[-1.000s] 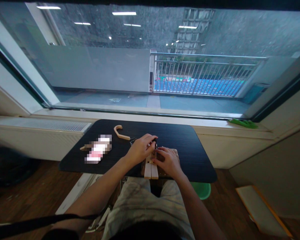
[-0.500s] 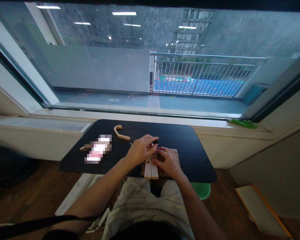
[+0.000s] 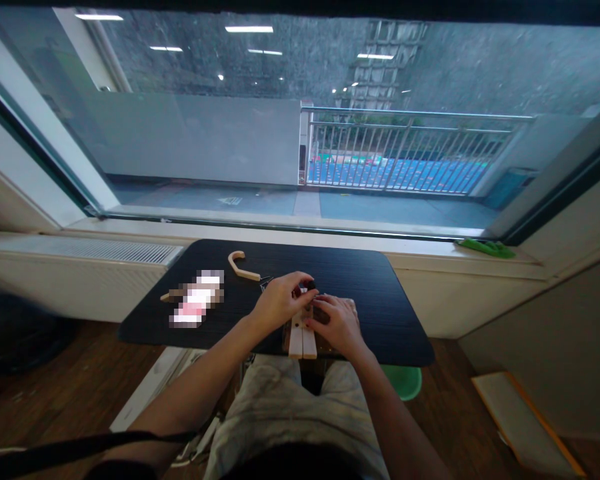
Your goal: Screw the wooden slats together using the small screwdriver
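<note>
Two pale, straight wooden strips lay side by side at the near edge of the black, round-cornered table. Over their far end, the left hand pinched a small dark object; the right hand touched the strips, its exact grip unclear.

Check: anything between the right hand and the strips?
Nothing visible: the right hand touches the strips. The left hand holds a dark piece at their far end. The hook lies off to the left, out of the way.
</note>
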The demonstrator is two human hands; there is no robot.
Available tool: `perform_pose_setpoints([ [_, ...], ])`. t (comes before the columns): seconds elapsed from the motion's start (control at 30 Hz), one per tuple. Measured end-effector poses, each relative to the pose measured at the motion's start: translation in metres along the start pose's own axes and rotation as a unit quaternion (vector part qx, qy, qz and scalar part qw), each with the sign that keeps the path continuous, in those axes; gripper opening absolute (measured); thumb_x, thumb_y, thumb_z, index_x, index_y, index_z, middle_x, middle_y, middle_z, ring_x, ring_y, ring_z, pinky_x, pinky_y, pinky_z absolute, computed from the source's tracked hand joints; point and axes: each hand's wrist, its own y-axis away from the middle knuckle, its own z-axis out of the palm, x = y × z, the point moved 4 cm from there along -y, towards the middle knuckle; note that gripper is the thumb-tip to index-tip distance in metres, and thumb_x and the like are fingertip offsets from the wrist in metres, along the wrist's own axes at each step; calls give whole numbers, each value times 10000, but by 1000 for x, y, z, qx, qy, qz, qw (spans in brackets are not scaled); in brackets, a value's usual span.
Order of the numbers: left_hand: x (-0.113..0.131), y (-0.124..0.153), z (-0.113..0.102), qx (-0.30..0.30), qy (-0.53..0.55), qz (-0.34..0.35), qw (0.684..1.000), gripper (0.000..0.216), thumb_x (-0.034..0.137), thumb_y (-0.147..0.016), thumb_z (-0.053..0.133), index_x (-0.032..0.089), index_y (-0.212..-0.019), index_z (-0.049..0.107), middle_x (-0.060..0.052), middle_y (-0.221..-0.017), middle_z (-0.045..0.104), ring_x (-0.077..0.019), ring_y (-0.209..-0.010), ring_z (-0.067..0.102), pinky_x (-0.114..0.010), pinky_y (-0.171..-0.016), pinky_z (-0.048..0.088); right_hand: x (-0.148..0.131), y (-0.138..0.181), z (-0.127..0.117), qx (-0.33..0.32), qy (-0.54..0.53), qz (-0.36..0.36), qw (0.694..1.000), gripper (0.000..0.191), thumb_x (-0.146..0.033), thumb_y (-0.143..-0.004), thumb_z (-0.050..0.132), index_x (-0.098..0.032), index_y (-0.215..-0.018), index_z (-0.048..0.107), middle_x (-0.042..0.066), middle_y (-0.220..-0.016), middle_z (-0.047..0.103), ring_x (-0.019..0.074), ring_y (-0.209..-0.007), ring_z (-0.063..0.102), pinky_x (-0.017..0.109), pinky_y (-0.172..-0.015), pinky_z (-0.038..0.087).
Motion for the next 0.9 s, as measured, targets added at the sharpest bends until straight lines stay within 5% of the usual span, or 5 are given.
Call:
perform_pose_setpoints([
  [0.9,1,-1,-1,-9,42,-9,999,201,301,-864,653,174,-1016,684,-39,-886,733,-158,-706,657,-272,-677,526,1,0,0,-3,-2,4,1000,331,-447,-814,733,-305,-1112,721,45,-1224,682,272,-1128,605,434,-977,440],
])
